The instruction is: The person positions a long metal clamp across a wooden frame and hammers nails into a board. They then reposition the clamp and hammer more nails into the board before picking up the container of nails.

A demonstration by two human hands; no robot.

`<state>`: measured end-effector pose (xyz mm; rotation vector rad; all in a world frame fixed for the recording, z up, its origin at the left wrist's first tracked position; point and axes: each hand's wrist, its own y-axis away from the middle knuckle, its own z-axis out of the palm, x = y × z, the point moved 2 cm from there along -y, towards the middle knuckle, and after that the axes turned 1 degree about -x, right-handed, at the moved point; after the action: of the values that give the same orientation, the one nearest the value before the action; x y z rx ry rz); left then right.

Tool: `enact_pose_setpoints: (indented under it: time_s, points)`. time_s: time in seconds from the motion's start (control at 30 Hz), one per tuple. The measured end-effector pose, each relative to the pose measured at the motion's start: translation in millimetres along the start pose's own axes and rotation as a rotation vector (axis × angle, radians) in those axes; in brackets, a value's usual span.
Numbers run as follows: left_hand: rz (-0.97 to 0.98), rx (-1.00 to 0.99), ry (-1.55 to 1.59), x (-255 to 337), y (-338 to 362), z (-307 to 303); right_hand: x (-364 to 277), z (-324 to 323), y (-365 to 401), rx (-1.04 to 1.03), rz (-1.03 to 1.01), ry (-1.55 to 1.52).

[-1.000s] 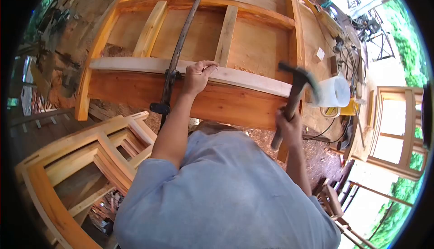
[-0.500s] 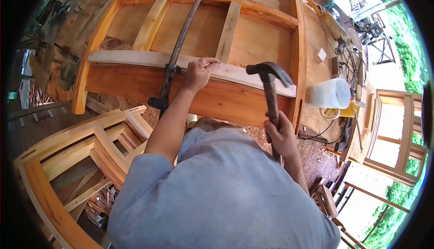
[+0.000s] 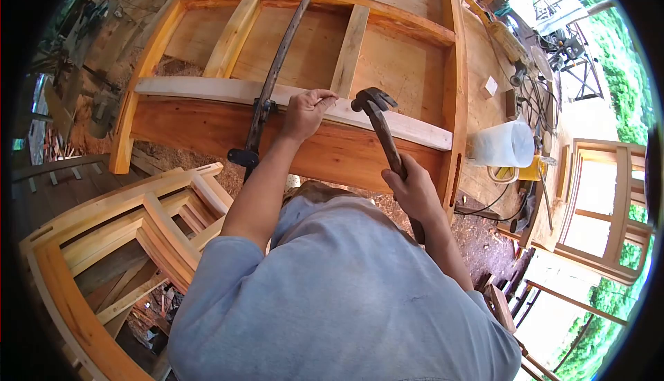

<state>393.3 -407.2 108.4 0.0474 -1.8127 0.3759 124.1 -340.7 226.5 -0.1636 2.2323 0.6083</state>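
My right hand (image 3: pixel 415 186) grips the handle of a claw hammer (image 3: pixel 379 119), whose head is just right of my left hand, over the pale wooden strip (image 3: pixel 408 126). With fingers pinched together, my left hand (image 3: pixel 308 113) rests at the strip; a small thin thing shows at its fingertips, too small to make out. The strip lies along the lower rail (image 3: pixel 277 135) of a large orange-brown wooden frame (image 3: pixel 453 70). A long dark bar clamp (image 3: pixel 280 56) crosses the frame just left of my left hand.
Another wooden frame (image 3: pixel 76 291) leans at the lower left. On the bench at right are a translucent white bucket (image 3: pixel 503 144), a yellow container (image 3: pixel 531 168), cables (image 3: pixel 539 97) and a small white block (image 3: pixel 491 86). A slatted frame (image 3: pixel 612 201) stands at far right.
My right hand has moved left and up, bringing the hammer head left, close to my left hand. My left hand has stayed in place.
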Motion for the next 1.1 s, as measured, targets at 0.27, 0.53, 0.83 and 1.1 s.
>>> enact_pose_setpoints:
  time_s: [0.27, 0.53, 0.83, 1.1]
  points:
    - [0.021, -0.03, -0.019, -3.7, 2.1, 3.3, -56.5, -12.6, -0.8, 0.035, -0.123, -0.019]
    - [0.074, -0.027, -0.108, -4.9, 0.1, 2.4, -62.1, -10.1, -7.8, 0.003, -0.141, -0.01]
    - [0.087, -0.04, -0.09, -3.8, 3.0, 4.0, -54.6, -7.2, -14.8, -0.06, -0.032, 0.116]
    - [0.141, -0.026, -0.161, -5.1, 2.7, 4.8, -45.5, -2.9, -12.3, -0.011, -0.164, 0.099]
